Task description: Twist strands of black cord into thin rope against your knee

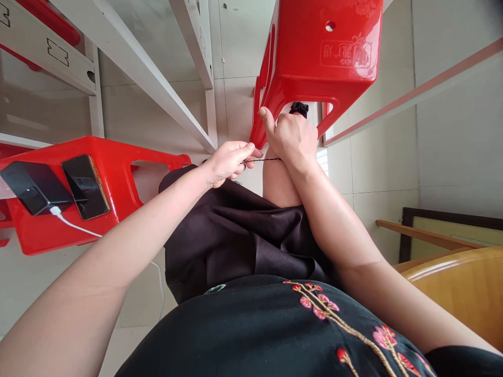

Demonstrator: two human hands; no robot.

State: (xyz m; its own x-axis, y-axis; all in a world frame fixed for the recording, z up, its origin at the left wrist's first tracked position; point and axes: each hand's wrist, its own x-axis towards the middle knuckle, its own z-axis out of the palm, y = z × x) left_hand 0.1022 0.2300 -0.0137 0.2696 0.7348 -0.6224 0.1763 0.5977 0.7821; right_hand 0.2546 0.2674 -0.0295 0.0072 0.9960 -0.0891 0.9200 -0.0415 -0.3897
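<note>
My left hand [230, 163] pinches a thin black thread [263, 159] between its fingers. The thread runs taut across to the underside of my right hand [293, 141], and its end there is hidden. My right hand is closed around a small bunch of black fabric [299, 108], which sticks out past the fingers. Both hands are held above my knee [280, 183]. Below them, a dark satin cloth [236, 235] lies over my lap. My black top with pink floral embroidery [334, 324] fills the bottom of the view.
A red plastic stool [326, 52] stands just beyond my right hand. Another red stool [113, 178] on the left holds a black phone [84, 186] and a black charger [35, 187] with a white cable [74, 225]. White shelving [149, 63] stands behind, and a wooden chair [451, 283] sits at the right.
</note>
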